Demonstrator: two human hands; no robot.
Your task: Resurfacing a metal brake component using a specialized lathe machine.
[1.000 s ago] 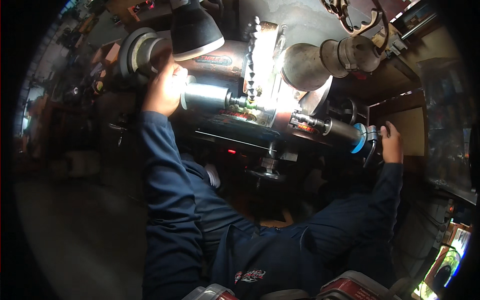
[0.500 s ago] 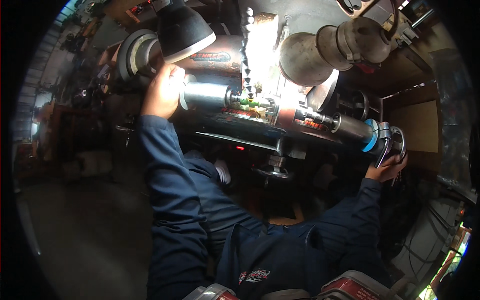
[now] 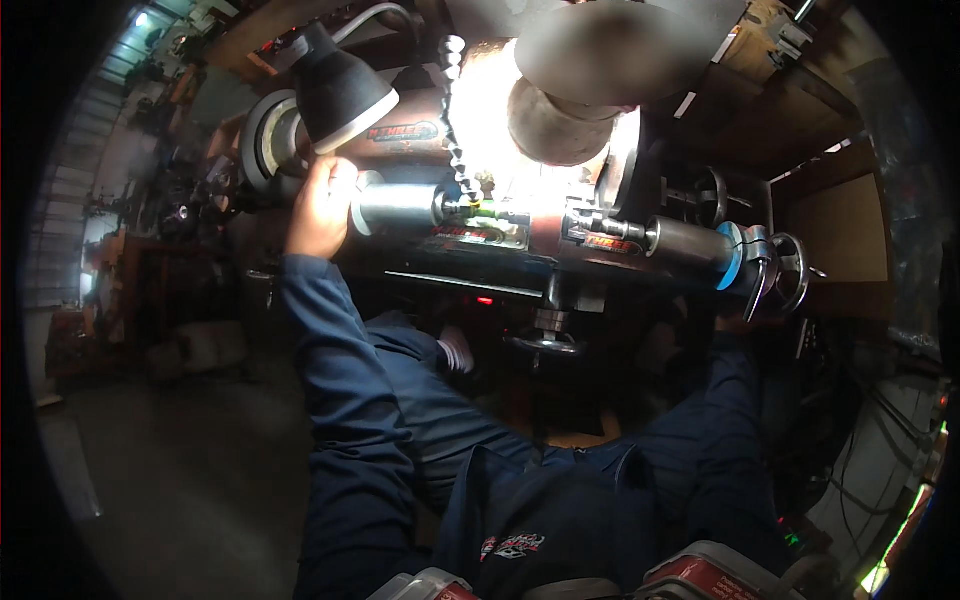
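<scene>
Dim workshop floor (image 3: 190,430), silver cylinder (image 3: 400,207), long axis left-right, narrow end rightward, 2 hands (image 3: 320,212) apart, grips unclear

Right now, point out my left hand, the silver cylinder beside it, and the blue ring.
Left hand (image 3: 320,213): head view, back of the hand.
Silver cylinder (image 3: 400,207): head view, middle of its side.
Blue ring (image 3: 733,257): head view, on its band.

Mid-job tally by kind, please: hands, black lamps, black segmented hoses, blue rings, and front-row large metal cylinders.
Hands: 2, left hand and right hand
Cylinders: 2, left cylinder and right cylinder
Black lamp: 1
Segmented hose: 1
Blue ring: 1
Total: 7
</scene>
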